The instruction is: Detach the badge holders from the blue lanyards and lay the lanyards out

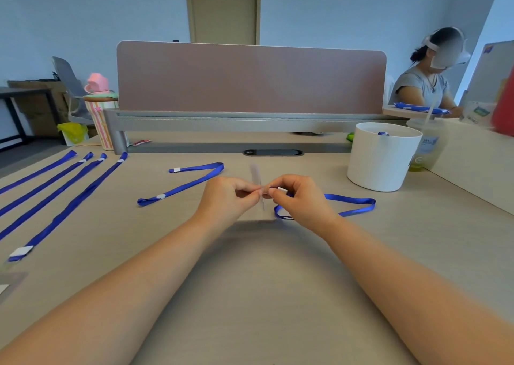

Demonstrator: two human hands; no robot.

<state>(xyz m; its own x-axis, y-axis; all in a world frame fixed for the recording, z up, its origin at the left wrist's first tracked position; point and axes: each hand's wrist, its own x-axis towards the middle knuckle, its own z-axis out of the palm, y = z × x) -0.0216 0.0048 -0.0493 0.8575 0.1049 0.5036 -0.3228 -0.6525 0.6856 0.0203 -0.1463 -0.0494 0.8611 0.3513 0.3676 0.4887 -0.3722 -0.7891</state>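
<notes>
At centre frame, the left hand [228, 195] pinches a clear badge holder [257, 182] while the right hand [299, 198] grips the clip of a blue lanyard [351, 202]. Four lanyards [69, 195] lie straight on the worktop [250, 281] at left.

Both forearms bare to frame edge; no sleeves in view. Left hand [230, 198] and right hand [301, 199]: bare, no rings, watch or gloves visible.

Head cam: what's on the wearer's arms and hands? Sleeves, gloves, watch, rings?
Nothing worn that shows. Left hand and right hand are bare, no gloves, no rings visible. Both forearms are bare to the frame edge: no sleeves, watch or bands.
</notes>
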